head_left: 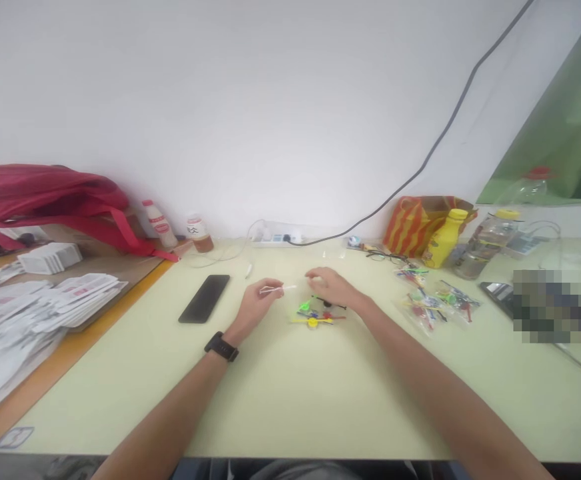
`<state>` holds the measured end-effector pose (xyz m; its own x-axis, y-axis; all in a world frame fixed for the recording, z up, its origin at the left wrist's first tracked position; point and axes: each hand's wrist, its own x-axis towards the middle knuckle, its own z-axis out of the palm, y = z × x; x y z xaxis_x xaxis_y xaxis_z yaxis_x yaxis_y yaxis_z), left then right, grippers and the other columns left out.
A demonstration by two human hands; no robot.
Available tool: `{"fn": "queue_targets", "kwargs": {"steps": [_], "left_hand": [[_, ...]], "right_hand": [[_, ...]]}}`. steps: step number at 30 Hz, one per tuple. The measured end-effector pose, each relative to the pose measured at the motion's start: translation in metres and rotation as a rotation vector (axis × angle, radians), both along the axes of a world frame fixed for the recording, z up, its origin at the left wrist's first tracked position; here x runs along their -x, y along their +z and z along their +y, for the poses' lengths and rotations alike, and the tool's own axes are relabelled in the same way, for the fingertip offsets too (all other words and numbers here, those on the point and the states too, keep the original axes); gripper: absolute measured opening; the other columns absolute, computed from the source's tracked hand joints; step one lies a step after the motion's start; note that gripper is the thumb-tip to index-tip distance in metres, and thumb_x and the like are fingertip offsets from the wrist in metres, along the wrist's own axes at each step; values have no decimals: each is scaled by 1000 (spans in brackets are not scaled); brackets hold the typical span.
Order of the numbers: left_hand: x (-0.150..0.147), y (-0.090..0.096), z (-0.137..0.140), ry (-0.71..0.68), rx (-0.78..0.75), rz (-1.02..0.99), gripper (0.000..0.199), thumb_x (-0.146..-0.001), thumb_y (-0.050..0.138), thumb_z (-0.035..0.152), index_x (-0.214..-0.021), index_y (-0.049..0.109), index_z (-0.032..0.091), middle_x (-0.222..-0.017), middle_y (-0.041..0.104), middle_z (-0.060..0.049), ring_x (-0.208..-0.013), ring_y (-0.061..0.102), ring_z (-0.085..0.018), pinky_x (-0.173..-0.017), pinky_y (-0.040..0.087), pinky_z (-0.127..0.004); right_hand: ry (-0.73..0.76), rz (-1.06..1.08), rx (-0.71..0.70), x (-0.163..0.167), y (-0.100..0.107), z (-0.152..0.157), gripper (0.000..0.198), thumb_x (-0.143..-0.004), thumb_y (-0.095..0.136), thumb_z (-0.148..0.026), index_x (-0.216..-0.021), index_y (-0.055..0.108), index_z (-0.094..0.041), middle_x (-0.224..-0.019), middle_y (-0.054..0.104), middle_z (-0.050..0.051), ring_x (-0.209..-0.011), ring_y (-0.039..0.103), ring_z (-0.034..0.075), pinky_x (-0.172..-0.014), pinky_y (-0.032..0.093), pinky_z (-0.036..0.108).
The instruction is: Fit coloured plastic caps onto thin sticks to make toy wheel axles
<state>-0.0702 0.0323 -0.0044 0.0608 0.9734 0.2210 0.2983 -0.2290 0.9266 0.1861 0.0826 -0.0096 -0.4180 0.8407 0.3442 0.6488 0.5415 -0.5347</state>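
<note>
My left hand (262,298) pinches a thin white piece (271,290) between thumb and fingers; it looks like slim plastic, too blurred to name exactly. Its pale end points right, toward my right hand (329,285). That hand hovers with bent fingers apart, and I see nothing between them. Just below both hands lie small coloured plastic parts: a yellow part with a round hub (312,323), a bright green part (304,307), and red, blue and black parts partly under my right hand. A black watch sits on my left wrist.
Left of my hands lies a black phone (204,299). Clear bags of coloured parts (428,303) are on the right. Bottles, a striped bag (404,223), glasses and a power strip (275,237) line the wall. Papers (45,307) and a red bag (45,200) fill the left.
</note>
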Motion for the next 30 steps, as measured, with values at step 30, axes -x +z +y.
{"fn": "queue_targets", "kwargs": {"steps": [30], "left_hand": [[2,-10,37,-172,-240,212,17,-91,66,36,-95,67,19,-89,73,-4,-80,68,-18,-75,56,-31]], "right_hand": [[63,-67,330,57,34,15,23,-94,51,-27,-114,60,-19,-107,71,7,-90,65,18,-72,47,26]]}}
